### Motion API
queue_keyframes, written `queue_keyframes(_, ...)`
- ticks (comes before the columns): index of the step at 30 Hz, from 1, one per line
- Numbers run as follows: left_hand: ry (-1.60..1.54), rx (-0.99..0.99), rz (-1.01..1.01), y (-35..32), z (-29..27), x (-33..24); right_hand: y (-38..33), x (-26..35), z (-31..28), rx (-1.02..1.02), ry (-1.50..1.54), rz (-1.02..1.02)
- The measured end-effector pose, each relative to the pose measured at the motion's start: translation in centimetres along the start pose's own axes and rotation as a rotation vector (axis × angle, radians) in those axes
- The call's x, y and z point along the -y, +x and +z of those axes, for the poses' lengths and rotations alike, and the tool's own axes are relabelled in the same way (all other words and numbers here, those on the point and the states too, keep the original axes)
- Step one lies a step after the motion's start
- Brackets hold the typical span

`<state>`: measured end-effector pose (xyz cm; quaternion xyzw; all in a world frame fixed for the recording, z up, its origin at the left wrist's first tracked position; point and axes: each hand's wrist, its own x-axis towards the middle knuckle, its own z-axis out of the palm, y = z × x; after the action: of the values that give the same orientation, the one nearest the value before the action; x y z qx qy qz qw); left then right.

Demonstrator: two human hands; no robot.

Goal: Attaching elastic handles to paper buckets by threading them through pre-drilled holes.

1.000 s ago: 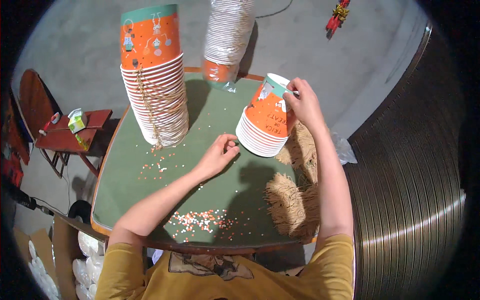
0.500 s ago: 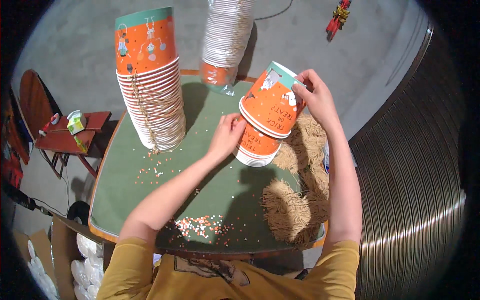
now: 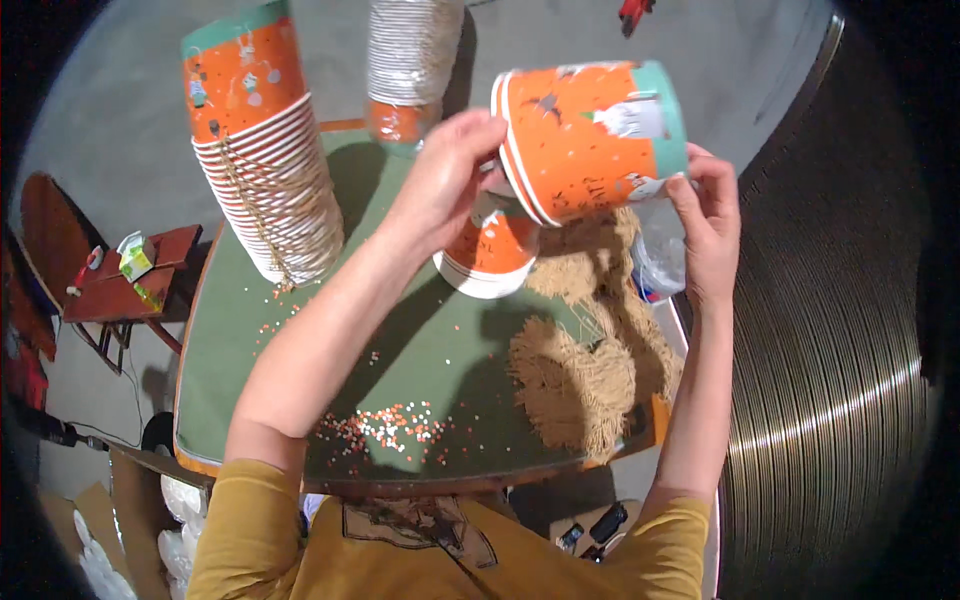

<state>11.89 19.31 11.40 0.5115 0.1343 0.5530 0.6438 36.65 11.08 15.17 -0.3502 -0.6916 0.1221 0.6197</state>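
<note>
Raised above the green tabletop (image 3: 425, 365), nested orange paper buckets (image 3: 580, 145) lie tipped on their side, white rims leftward and teal base rightward. The left hand (image 3: 448, 180) has its fingers clamped on the rim end, some hidden behind it; the right hand (image 3: 712, 215) pinches the base edge between thumb and fingers. Below, near the table's front edge, orange and white confetti (image 3: 395, 425) is scattered, with tan fringed bundles (image 3: 575, 385) to its right. Farther in, a short bucket stack (image 3: 490, 250) stands mouth-down, partly covered by the left hand. Beyond it, leftward, rises a tall twine-draped bucket stack (image 3: 265, 185); farthest is a plastic-wrapped stack (image 3: 415, 50).
</note>
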Motion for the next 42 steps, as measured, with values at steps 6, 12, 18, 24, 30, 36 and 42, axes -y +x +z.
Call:
queue_keyframes(6,0.476,-0.016,0.187,-1.3,4.7,-3.4,-5.8,-0.3,-1.7,-0.234,0.070,0.015)
queue_keyframes(12,0.534,-0.210,0.197,-4.0,3.7,-4.5,-11.8,-1.2,-1.6,-0.344,0.348,0.154)
queue_keyframes(18,0.682,-0.468,0.428,-8.7,-1.2,-9.0,-17.0,-4.9,-1.8,-0.476,0.863,0.533)
queue_keyframes(24,1.435,-0.185,0.478,-15.3,-3.7,-6.0,-18.4,-8.9,-3.6,-0.443,0.884,0.979)
queue_keyframes(30,1.778,0.191,0.545,-18.3,-4.9,-1.6,-17.5,-6.6,-3.7,-0.238,0.384,1.035)
queue_keyframes(36,1.716,0.281,0.514,-18.6,-5.3,-0.1,-18.4,-3.2,-1.6,-0.257,-0.550,0.644)
queue_keyframes(42,1.713,0.376,0.557,-18.8,-5.0,0.6,-20.6,-1.6,5.5,0.260,-0.816,0.209)
